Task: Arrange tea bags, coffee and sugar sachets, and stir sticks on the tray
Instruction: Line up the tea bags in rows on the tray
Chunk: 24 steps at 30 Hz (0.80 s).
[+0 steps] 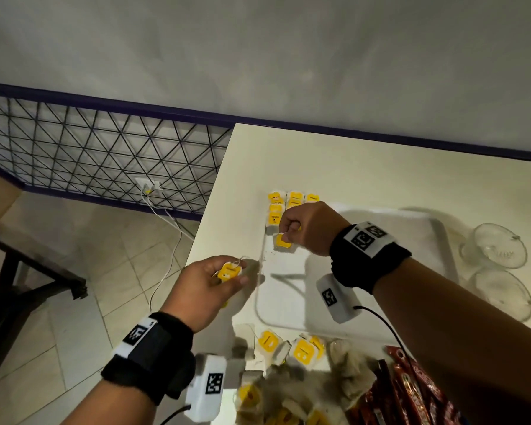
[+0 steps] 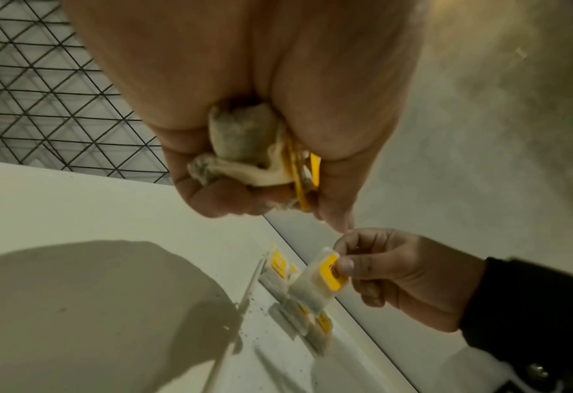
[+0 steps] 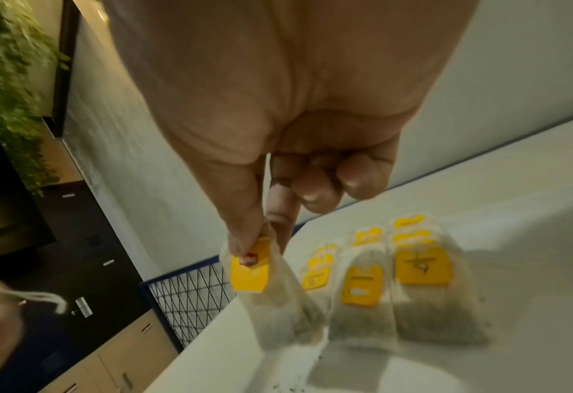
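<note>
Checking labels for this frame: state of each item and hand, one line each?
right hand: pinches one tea bag by its yellow tag, above the tray
left hand: grips spare tea bags
tea bag rows: flat on tray
tray: on table
glass bowls: empty
red sachets: piled off tray

- Tray [image 1: 442, 240]: white, rounded corners, flat on the table.
- Row of tea bags [image 1: 284, 205] with yellow tags, overlapping at the tray's far left corner.
- One tea bag [image 3: 271, 287] dangling by its yellow tag just above the row's near end.
- Crumpled tea bags [image 2: 244, 149], bunched left of the tray.
- Loose tea bags [image 1: 288, 348] heaped near the tray's near edge.
- Red sachets [image 1: 411, 391] right of that heap.
</note>
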{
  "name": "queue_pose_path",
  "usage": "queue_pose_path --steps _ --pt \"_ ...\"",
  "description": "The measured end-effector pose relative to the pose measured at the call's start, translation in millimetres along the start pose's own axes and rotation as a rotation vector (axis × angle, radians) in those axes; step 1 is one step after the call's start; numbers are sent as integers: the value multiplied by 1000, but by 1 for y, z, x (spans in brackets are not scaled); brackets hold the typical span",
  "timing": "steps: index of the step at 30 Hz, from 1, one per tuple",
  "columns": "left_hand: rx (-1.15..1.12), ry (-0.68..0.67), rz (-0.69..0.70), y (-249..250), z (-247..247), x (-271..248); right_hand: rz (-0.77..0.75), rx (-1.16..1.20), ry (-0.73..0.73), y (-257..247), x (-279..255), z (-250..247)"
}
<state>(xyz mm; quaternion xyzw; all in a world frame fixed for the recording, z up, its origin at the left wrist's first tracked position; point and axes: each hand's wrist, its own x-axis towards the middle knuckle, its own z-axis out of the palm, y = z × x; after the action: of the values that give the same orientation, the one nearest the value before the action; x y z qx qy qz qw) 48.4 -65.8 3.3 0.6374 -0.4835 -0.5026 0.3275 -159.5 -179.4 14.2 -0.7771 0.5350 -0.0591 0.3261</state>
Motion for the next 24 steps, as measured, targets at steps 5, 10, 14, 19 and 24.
queue_pose_path --steps 5,10,14,19,24 --pt "23 18 -8 -9 -18 -1 19 -57 -71 4 34 17" --pt "-9 45 -33 -19 -29 -2 114 -83 6 13 61 23" --pt "-15 35 -49 -22 -29 -1 156 -102 10 17 67 24" --pt "-9 21 -37 -20 -25 0 168 -145 19 20 70 26" --pt "-13 18 -24 -18 -21 -1 144 -78 81 22 71 27"
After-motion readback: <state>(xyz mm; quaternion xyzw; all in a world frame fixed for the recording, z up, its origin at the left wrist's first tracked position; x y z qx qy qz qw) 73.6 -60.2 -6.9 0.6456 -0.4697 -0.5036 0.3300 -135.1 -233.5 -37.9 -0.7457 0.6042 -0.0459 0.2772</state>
